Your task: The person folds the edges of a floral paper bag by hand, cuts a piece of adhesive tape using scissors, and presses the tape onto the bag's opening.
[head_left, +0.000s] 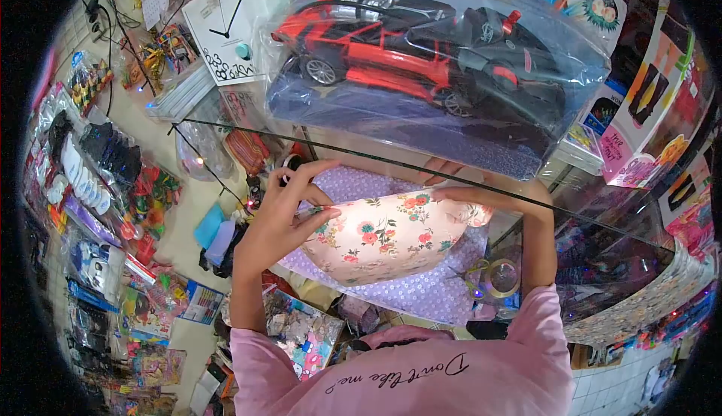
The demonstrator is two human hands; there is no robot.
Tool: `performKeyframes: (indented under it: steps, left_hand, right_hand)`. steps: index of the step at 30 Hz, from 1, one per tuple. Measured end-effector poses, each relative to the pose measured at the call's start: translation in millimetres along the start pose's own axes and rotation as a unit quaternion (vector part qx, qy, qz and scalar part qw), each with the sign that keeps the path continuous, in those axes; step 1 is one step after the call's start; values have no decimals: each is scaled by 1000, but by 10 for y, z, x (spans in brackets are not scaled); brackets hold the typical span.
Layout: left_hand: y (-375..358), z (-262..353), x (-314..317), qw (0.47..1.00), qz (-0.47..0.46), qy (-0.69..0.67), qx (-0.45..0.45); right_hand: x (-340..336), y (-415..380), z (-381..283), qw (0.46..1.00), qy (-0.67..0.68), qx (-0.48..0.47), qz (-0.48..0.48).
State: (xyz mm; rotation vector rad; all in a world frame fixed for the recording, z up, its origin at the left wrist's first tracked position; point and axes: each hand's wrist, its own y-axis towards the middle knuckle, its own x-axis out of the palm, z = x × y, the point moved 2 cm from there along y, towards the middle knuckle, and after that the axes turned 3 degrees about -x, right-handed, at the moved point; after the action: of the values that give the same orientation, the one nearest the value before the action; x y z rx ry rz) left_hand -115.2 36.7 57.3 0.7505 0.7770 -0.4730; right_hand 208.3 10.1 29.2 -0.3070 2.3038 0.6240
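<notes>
Clear plastic packets of assorted small goods (105,160) cover the far left. Next comes a white rectangular clock panel with black hands (223,34), tilted near the upper left.

The left hand (289,209) is at the left end of a pale pink paper bundle printed with red flowers and green leaves (383,247). Its thumb and one fingertip come close together at the bundle's upper left edge, while another finger stretches out apart; I cannot tell whether paper is pinched between them. The bundle, brightly lit and bulging, lies across a lilac sheet with small white flowers (444,296), directly between the two hands. Beyond them, a large red and black toy car (391,59) sits in clear wrapping.

The right hand (481,196) touches the bundle's upper right edge, its thumb laid along it and other fingers partly hidden behind; how firmly they press is not clear.

Below that wrist lie yellow-handled scissors (477,288) and, just beside them, a roll of clear tape (502,277). At the far right stands a pink and white printed box (639,141).
</notes>
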Motion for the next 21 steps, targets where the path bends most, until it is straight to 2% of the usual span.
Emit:
performKeyframes:
  steps: [11,21]
  left_hand:
    - [-9,-26,34,1000,25,5,13]
    - [3,-58,15,1000,7,-16,5]
  right_hand:
    - [-87,-21,74,999,-28,-23,34]
    - [-18,32,256,996,-52,-52,54]
